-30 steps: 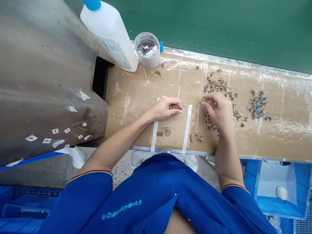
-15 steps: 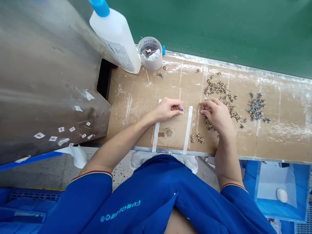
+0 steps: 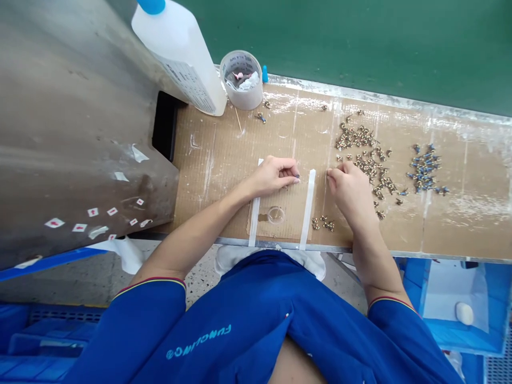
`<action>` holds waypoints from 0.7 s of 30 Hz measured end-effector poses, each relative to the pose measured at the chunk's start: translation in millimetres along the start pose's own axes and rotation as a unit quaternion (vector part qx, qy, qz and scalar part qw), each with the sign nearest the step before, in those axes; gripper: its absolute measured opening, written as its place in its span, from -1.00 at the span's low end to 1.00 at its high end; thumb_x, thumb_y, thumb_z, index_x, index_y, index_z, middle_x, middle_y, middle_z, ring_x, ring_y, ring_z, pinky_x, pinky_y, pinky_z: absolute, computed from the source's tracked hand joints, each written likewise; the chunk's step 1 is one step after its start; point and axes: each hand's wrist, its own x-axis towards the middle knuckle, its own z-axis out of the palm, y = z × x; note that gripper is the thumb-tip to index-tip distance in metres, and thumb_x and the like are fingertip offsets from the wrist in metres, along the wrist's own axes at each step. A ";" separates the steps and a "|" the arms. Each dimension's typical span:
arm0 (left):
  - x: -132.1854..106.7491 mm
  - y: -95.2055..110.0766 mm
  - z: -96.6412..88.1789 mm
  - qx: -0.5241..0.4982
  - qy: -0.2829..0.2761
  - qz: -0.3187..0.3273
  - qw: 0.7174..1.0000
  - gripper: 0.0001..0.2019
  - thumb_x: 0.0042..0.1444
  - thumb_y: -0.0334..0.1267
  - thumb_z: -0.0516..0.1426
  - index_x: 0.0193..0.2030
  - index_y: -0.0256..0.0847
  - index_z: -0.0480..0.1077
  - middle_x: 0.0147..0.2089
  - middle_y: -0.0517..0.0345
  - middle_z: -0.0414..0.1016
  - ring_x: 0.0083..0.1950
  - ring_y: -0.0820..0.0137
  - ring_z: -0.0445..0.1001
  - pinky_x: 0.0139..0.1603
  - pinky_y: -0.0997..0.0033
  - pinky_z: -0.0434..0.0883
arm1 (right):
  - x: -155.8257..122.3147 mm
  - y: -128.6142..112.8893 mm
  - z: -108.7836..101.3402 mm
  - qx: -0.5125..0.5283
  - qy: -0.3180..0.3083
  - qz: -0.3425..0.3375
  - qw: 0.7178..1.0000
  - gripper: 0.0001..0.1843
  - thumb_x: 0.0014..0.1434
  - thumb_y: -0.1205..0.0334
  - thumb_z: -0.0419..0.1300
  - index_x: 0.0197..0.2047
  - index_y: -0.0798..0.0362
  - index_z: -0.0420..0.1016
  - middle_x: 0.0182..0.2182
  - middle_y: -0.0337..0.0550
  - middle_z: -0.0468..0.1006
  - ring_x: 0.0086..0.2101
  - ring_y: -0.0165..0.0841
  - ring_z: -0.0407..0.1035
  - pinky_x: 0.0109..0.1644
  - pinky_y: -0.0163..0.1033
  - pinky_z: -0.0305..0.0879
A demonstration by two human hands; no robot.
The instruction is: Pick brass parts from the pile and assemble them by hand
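My left hand [image 3: 274, 176] rests on a small cardboard sheet [image 3: 286, 213] between two white tape strips, its fingers pinched round a tiny part I cannot make out. My right hand [image 3: 348, 192] lies just right of the right tape strip [image 3: 309, 205], fingertips curled together at the edge of a scatter of small brass parts [image 3: 362, 154]. A few more brass parts [image 3: 323, 224] sit below it near the bench edge. A small clear round dish [image 3: 276, 215] lies on the sheet under my left hand.
A pile of blue-tipped parts [image 3: 426, 170] lies at the right. At the back stand a white bottle with a blue cap [image 3: 180, 53] and a tape roll holding scraps [image 3: 242, 80]. A grey metal machine housing [image 3: 72, 133] fills the left. Blue bins [image 3: 452, 309] sit below the bench.
My right hand has slid left from over the brass parts to beside the right tape strip. My left hand has stayed put. The view shifted slightly.
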 end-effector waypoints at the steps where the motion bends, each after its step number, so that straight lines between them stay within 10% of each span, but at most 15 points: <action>1: 0.0 0.2 0.2 0.003 0.000 -0.002 1.000 -0.88 0.08 -0.38 0.28 -0.40 -0.28 0.41 -0.50 0.24 0.45 -0.46 0.55 0.39 -0.35 0.54 0.36 | -1.4 -5.3 2.4 -0.013 0.002 0.004 1.000 -0.73 0.29 0.37 0.10 -0.40 0.02 0.55 -0.36 0.00 0.47 -0.35 -0.19 0.34 -0.19 -0.04 0.32; 21: -2.5 3.5 3.9 0.025 0.040 0.004 0.999 -0.89 0.12 -0.31 0.23 -0.32 -0.32 0.51 -0.44 0.19 0.48 -0.42 0.55 0.36 -0.32 0.53 0.34 | 6.8 -8.4 -1.9 0.121 0.035 0.089 0.988 -0.80 0.27 0.26 0.16 -0.26 0.04 0.64 -0.31 0.01 0.66 -0.29 -0.17 0.51 -0.16 -0.06 0.41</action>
